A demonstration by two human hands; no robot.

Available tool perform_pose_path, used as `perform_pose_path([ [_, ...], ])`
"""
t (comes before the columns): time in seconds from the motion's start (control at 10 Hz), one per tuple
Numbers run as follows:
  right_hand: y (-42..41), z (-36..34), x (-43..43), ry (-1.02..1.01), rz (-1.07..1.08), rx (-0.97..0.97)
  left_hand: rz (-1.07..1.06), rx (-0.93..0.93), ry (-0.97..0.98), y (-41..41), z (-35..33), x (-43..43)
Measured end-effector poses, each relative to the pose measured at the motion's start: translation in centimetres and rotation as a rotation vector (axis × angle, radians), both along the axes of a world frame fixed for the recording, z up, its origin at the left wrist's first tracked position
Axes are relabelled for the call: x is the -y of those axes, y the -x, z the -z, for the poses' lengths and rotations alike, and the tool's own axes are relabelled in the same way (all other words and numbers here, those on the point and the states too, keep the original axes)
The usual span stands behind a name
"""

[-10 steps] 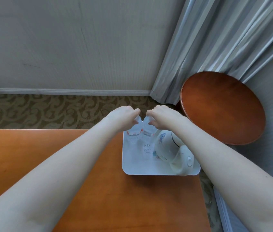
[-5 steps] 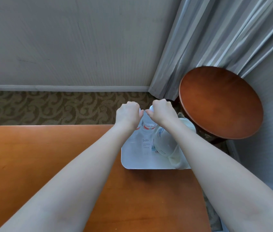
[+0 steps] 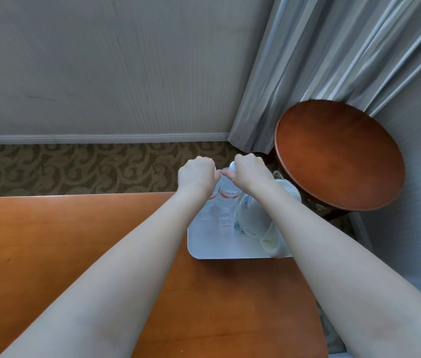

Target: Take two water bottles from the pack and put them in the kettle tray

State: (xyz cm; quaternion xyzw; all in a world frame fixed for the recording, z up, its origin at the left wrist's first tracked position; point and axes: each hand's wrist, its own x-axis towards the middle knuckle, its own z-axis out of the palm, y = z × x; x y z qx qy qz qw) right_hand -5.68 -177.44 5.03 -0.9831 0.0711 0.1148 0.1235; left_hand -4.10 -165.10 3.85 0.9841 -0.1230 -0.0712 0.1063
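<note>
A white kettle tray (image 3: 214, 251) sits at the far right corner of the orange-brown table. Two clear water bottles with red-and-white labels stand upright side by side at its far left part. My right hand (image 3: 249, 171) is closed over the top of the right bottle (image 3: 227, 189). Fingers of my left hand (image 3: 196, 174) wrap the top of the left bottle (image 3: 208, 210), which my wrist mostly hides. A white electric kettle (image 3: 252, 218) stands in the tray just right of the bottles, under my right forearm. The pack is out of view.
The wooden table (image 3: 75, 241) spreads left and toward me. A round dark-wood side table (image 3: 338, 156) stands just beyond the tray on the right. Grey curtains (image 3: 320, 60) hang behind it. Patterned carpet (image 3: 75, 166) and a pale wall lie past the table's far edge.
Both hands with the bottles have shifted further over the tray's far part, the bottles now standing more upright. The view has tilted slightly, so the tray appears higher in the frame.
</note>
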Motion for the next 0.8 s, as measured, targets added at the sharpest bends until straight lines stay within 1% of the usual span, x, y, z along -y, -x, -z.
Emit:
perform_pose_path([
  [0.2,0.5,-0.1,0.4,-0.004,0.012,-0.031,-0.005,-0.005,0.066,0.2,0.1,-0.7],
  [0.3,0.6,-0.2,0.6,-0.03,0.026,-0.067,-0.026,-0.072,0.111,-0.1,-0.1,-1.2],
  [0.5,1.1,-0.8,0.8,-0.122,0.083,-0.105,-0.034,-0.209,0.127,-0.1,-0.8,-2.5],
  [0.6,1.7,-1.1,0.8,-0.127,0.077,-0.092,0.0,-0.213,0.081,0.5,-1.2,-2.9],
  [0.7,2.3,-1.6,1.1,-0.141,0.074,-0.019,0.024,-0.164,0.038,1.0,-1.9,-3.3],
  [0.8,3.7,-2.6,1.6,-0.167,0.053,0.0,0.043,-0.168,0.05,1.8,-2.9,-3.8],
])
